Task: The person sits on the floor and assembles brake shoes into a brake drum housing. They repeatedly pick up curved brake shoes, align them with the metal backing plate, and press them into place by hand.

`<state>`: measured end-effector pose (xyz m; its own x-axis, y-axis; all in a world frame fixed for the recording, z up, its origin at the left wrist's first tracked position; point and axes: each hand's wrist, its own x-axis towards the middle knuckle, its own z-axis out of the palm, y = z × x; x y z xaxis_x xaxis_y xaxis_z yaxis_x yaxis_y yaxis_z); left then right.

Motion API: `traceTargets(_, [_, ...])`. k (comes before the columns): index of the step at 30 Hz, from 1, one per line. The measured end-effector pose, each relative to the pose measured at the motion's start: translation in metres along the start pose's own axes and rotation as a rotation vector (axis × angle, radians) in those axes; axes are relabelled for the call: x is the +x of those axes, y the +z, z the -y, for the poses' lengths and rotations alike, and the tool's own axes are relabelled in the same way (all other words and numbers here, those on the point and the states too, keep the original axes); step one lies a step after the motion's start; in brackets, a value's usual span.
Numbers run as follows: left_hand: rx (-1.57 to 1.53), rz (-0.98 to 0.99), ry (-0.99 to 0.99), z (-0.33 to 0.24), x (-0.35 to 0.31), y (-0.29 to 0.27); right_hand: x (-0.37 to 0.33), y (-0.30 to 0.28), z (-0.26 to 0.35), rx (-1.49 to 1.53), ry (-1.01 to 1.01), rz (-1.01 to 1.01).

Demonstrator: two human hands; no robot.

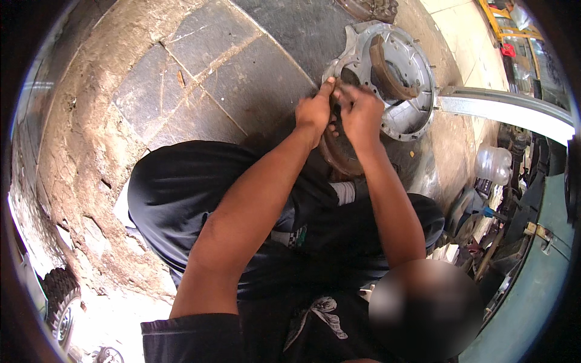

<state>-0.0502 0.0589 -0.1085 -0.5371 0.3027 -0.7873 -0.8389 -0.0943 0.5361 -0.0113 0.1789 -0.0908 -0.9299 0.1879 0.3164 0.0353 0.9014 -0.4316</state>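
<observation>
Grey metal housing [360, 49]: it's lying on the floor just ahead of the hands, its round open face looking up, its lobed side pointing to the upper left; being nearly round, it's showing no clear long axis.
Inside that housing: a brown curved shoe [379, 63] is sitting in the bowl, its length running from upper left to lower right, its bulge facing lower left.
Left hand [313, 113]: here it's working at the housing's near-left edge, thumb stretching forward; whether the fingers are clamping anything, one cannot tell.
Right hand [362, 115]: right alongside, fingers curling in and blurring at the tips; what they're gripping, if anything, isn't showing clearly.
Brown curved piece [342, 162]: below the hands it's lying by the person's foot, bowing toward the lower left.
Clear plastic bottle [493, 164]: over at the right it's resting among clutter, its contents too unclear to tell.
Yellow rack [497, 29]: up in the right corner it's standing beside a small red object [508, 50].
Silver rail [508, 105]: from the housing's right side it's stretching toward the right edge.
</observation>
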Motion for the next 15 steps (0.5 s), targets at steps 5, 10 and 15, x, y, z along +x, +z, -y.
traceTargets(5, [-0.023,0.007,-0.009,0.002,0.001,0.002,0.016,0.001,-0.008,0.034,0.024,-0.018])
traceTargets(10, [-0.013,-0.007,-0.021,-0.001,-0.005,0.002,0.004,-0.003,-0.001,-0.064,0.025,0.041])
traceTargets(15, [-0.02,0.022,-0.001,0.0,0.006,-0.001,-0.004,-0.001,0.008,-0.034,0.031,0.057])
